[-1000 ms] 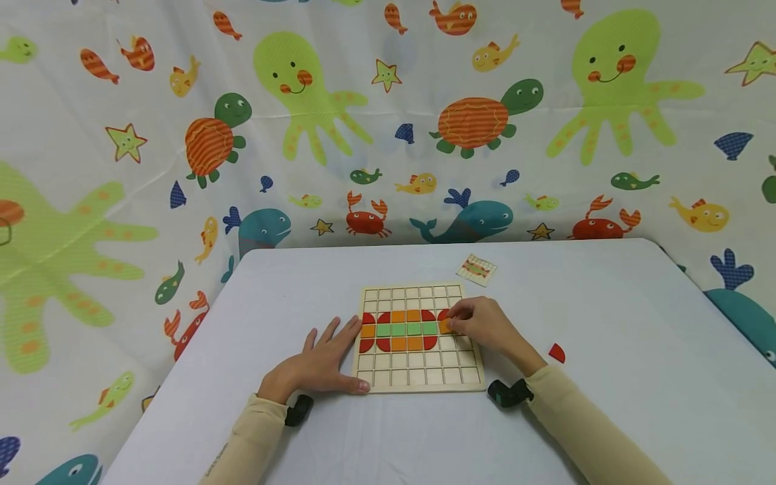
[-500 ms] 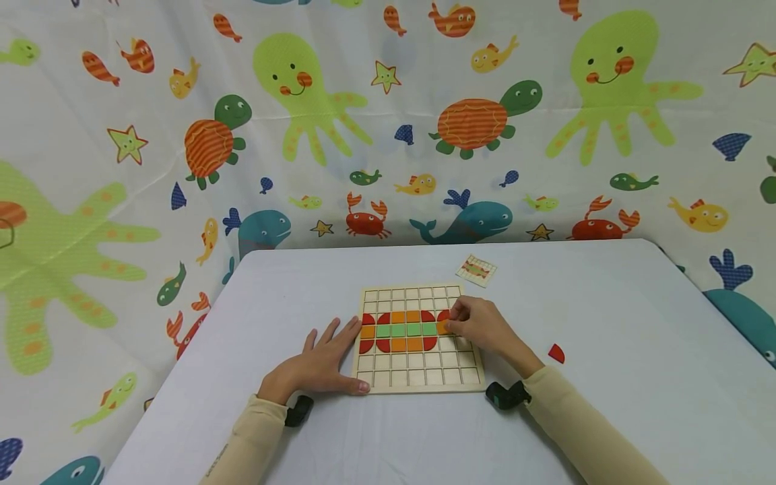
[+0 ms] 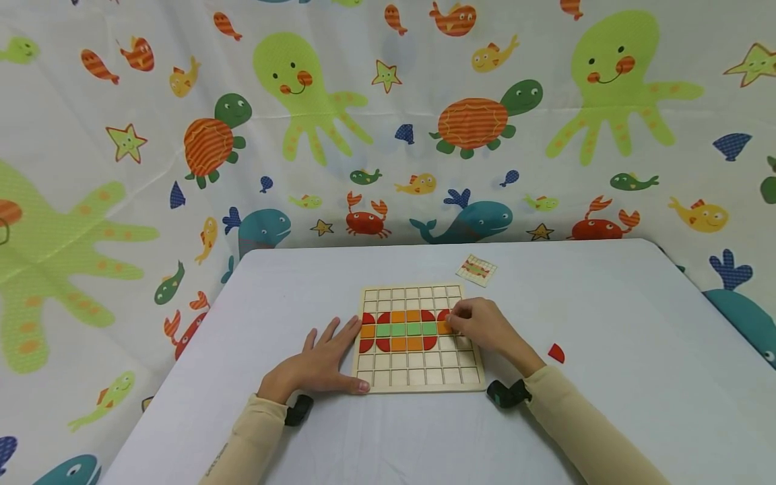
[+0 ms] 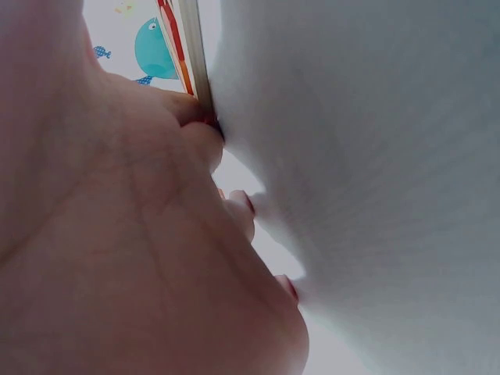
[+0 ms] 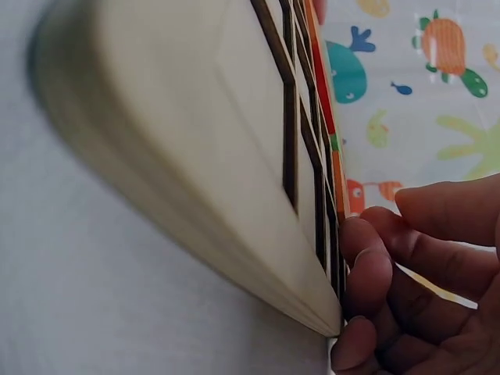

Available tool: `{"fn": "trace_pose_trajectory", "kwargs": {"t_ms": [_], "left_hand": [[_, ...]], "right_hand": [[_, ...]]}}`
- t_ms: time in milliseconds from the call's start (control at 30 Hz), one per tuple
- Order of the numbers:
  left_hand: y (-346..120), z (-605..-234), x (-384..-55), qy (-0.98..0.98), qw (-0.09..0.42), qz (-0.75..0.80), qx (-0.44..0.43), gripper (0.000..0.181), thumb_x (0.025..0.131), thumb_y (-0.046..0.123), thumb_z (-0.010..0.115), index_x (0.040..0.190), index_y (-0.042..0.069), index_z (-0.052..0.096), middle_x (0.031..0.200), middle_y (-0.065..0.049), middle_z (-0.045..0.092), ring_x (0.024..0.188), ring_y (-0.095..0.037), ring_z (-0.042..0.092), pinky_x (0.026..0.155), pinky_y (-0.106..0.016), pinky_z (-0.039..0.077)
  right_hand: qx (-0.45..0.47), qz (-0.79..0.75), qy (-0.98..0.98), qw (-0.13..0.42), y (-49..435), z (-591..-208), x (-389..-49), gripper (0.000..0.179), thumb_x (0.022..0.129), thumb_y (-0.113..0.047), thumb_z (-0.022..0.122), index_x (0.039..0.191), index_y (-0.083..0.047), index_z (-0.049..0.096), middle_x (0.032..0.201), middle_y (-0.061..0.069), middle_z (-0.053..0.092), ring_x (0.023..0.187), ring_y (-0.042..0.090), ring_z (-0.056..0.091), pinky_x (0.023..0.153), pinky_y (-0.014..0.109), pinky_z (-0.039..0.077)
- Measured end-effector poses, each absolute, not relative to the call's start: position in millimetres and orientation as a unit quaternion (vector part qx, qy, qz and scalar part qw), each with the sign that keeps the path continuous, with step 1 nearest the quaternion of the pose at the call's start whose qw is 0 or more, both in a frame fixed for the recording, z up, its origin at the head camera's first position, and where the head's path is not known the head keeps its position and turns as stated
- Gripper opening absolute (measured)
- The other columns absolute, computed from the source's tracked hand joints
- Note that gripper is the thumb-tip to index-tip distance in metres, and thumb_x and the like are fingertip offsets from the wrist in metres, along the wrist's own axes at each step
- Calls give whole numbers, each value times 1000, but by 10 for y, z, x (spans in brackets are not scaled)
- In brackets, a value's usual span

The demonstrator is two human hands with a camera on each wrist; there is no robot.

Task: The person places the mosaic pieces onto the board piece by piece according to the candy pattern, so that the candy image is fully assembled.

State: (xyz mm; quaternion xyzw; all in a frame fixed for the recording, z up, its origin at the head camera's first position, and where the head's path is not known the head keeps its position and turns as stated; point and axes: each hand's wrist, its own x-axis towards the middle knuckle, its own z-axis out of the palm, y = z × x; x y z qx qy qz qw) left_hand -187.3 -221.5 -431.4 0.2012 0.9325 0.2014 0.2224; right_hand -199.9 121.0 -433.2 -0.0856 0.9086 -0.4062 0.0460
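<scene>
A square wooden grid board (image 3: 418, 378) lies on the white table, with red, orange and green tiles set across its middle rows. My left hand (image 3: 318, 362) rests with fingers spread at the board's left edge, thumb on the near left corner. The left wrist view shows the palm (image 4: 141, 211) beside the board's edge. At the right end of the pattern, my right hand (image 3: 488, 327) pinches an orange square tile (image 3: 443, 328), just below a red quarter-round tile (image 3: 444, 314). In the right wrist view, the curled fingers (image 5: 367, 281) meet the board's surface; the tile is mostly hidden there.
One loose red quarter-round tile (image 3: 556, 353) lies on the table to the right of the board, near the right forearm. A small pattern card (image 3: 477, 270) lies beyond the board's far right corner. Behind the table (image 3: 606, 303) hangs a curtain (image 3: 388, 135) printed with sea animals.
The orange square tile shifts very slightly under the right fingertips, which stay at the same cell. The left hand and the board have not moved.
</scene>
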Motion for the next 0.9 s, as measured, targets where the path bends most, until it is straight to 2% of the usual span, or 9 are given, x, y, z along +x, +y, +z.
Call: {"fn": "trace_pose_trajectory", "kwargs": {"t_ms": [333,433,567,667,900], "left_hand": [[-2220,-4316,-1871,934,222,200,198,127,79,60,88,173,13,18,180,-7,13,164,-38,-3,125,-68,-8],[-2218,-4316,-1870,933,222,200,199,127,79,60,88,173,13,17,180,-7,13,164,-38,-3,125,-68,-8],[-2210,-4316,-1870,933,222,201,199,127,79,60,89,173,14,17,180,-6,12,164,-38,-3,125,-68,-8],[-2203,-4316,-1869,933,224,203,197,127,79,60,89,173,14,18,180,-6,12,164,-38,-3,125,-68,-8],[-2207,-4326,-1866,933,226,201,193,128,78,61,88,173,15,18,180,-6,13,164,-38,-3,124,-69,-8]], "right_hand": [[-96,-400,908,72,1229,-4280,-2002,20,104,-18,69,111,-3,81,92,3,69,89,23,58,73,32,51],[-124,-394,907,77,1277,-4241,-1996,26,104,-20,68,121,-5,79,89,2,67,86,22,58,70,30,49],[-157,-397,900,90,1351,-4171,-1989,43,104,-23,69,142,-4,68,82,2,63,78,20,56,64,30,46],[-171,-403,893,100,1407,-4121,-1981,56,104,-24,70,154,-3,56,85,2,63,78,20,57,65,32,47],[-158,-409,892,111,1554,-4054,-1923,65,108,-30,66,162,-3,44,97,6,67,84,23,61,72,36,55]]}}
